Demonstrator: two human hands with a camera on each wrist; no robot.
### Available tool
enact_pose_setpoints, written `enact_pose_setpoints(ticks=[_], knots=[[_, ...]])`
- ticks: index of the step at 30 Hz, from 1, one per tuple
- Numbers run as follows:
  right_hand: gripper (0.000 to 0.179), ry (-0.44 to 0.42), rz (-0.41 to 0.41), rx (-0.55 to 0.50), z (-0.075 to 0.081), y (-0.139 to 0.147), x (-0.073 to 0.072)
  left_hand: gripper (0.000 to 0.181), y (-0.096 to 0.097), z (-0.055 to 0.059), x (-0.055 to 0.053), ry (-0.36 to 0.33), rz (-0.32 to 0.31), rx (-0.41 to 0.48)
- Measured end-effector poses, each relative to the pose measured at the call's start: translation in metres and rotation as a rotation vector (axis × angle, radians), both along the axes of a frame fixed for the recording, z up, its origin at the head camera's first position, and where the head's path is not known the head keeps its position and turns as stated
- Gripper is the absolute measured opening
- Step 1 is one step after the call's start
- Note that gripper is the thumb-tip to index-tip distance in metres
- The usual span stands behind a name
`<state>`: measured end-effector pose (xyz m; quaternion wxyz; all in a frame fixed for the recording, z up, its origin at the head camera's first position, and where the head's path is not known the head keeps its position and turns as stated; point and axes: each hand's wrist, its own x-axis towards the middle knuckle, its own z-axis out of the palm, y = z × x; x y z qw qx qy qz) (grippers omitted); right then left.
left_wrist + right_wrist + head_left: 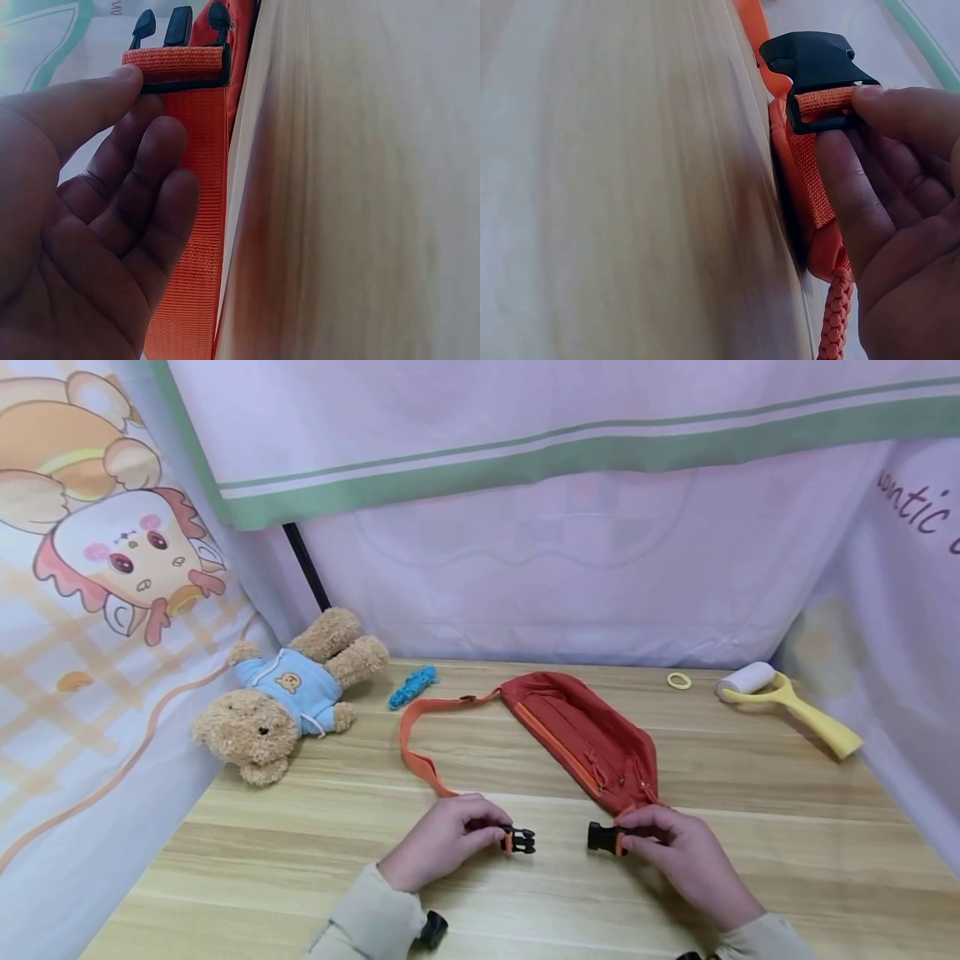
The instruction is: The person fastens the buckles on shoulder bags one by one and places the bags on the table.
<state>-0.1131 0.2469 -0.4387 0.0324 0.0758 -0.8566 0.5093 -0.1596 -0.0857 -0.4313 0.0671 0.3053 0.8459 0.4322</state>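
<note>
A red waist bag (581,735) with an orange zip lies on the wooden table, its orange strap (415,752) curving out to the left. My left hand (448,837) pinches the pronged half of a black buckle (519,840) between thumb and fingers; its prongs point right. In the left wrist view the strap (191,225) runs down behind the fingers. My right hand (686,856) pinches the socket half of the buckle (810,64) by its webbing end, at the bag's near corner. The two halves face each other with a gap between them.
A teddy bear (300,685) in a blue top lies at the left. Behind the strap is a blue twisted bundle (412,687). A pale yellow ring (678,681) and a yellow-handled roller (795,706) lie at the back right. Printed cloths (480,585) hang around the table.
</note>
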Motion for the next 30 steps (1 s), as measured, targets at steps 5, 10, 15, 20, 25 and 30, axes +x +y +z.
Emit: enact_pose_setpoints(ticks=[5, 10, 15, 20, 25, 30], knots=[[0.015, 0.013, 0.014, -0.017, -0.002, -0.002, 0.0, 0.016, 0.003, 0.0, 0.0, -0.004, -0.003, -0.005], [0.015, 0.024, 0.017, -0.028, -0.004, -0.004, -0.002, 0.015, 0.006, -0.002, -0.001, -0.017, -0.005, -0.02], [0.015, 0.019, 0.015, -0.016, -0.004, -0.008, -0.001, 0.015, 0.008, -0.003, -0.002, -0.02, -0.011, -0.015], [0.015, 0.012, 0.02, -0.022, -0.004, -0.011, -0.001, 0.015, 0.011, -0.003, -0.002, -0.018, -0.021, 0.0], [0.017, 0.046, 0.03, 0.011, -0.006, -0.013, -0.002, 0.015, 0.013, -0.005, -0.002, -0.016, -0.023, 0.007], [0.018, 0.052, 0.041, 0.024, -0.007, -0.015, -0.003, 0.015, 0.016, -0.005, -0.002, -0.027, -0.023, 0.012]])
